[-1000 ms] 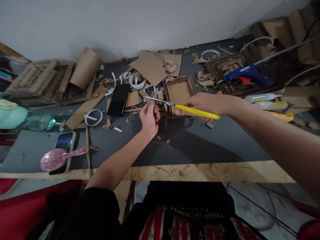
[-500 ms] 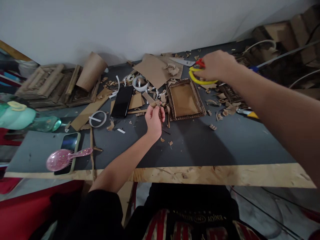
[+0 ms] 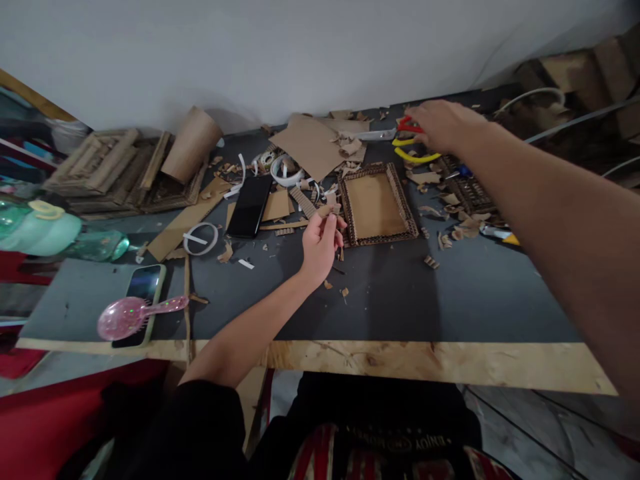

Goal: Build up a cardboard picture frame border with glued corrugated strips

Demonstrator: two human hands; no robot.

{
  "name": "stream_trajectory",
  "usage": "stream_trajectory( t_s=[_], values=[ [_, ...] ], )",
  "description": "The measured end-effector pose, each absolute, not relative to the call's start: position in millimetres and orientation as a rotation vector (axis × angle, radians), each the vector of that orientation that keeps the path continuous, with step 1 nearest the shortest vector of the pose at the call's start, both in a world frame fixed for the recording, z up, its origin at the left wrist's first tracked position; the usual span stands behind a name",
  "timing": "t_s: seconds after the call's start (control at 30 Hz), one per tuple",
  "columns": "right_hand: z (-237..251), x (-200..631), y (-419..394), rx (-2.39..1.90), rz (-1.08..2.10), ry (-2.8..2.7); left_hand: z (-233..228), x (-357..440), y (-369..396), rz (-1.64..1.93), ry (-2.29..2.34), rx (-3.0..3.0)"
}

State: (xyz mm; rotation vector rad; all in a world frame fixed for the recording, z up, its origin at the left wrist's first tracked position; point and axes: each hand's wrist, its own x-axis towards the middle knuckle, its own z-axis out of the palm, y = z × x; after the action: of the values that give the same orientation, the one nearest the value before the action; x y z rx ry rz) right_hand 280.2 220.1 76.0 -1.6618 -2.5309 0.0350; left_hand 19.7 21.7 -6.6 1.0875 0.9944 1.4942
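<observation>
We pinch a small cardboard strip (image 3: 327, 211) in our left hand (image 3: 319, 243), beside the cardboard frame (image 3: 376, 203). Our right hand (image 3: 440, 125) rests loose on the scissors (image 3: 406, 141) far back. The frame's middle is bare; scraps lie around.

Dark-topped table (image 3: 450, 293) bears cardboard frame (image 3: 376, 205), black phone (image 3: 250, 205), cardboard scraps (image 3: 453, 227).

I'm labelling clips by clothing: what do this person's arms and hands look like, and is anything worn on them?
Both forearms are bare, and the left hand and right hand show no gloves, rings or watch. A black sleeve covers the left upper arm.
</observation>
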Motion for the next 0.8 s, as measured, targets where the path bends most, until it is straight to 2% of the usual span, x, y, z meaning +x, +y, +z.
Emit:
stream_trajectory(
  t_s=[0.13,0.23,0.4,0.57,0.7,0.8],
  values=[
    [85.7,281.2,208.0,-1.818,-0.048,-2.526,-6.6,20.6,21.3,1.473,1.038,1.133],
    [93.8,273.0,167.1,-1.826,-0.128,-2.420,-4.2,20.8,18.3,1.428,1.106,1.263],
    [78.5,243.1,47.1,-1.018,0.152,-2.309,0.6,19.5,7.6,1.207,1.270,1.935],
    [46.4,231.4,-11.1,-0.815,-0.128,-2.479,-2.9,22.5,-0.7,0.949,1.125,2.503],
    [37.9,239.3,-8.3,-0.678,-0.414,-2.518,-5.7,25.1,-1.9,0.994,0.987,2.577],
    [35.3,244.1,-2.9,-0.721,-0.397,-2.520,-5.4,25.6,-1.9,1.039,0.960,2.556]
  ],
)
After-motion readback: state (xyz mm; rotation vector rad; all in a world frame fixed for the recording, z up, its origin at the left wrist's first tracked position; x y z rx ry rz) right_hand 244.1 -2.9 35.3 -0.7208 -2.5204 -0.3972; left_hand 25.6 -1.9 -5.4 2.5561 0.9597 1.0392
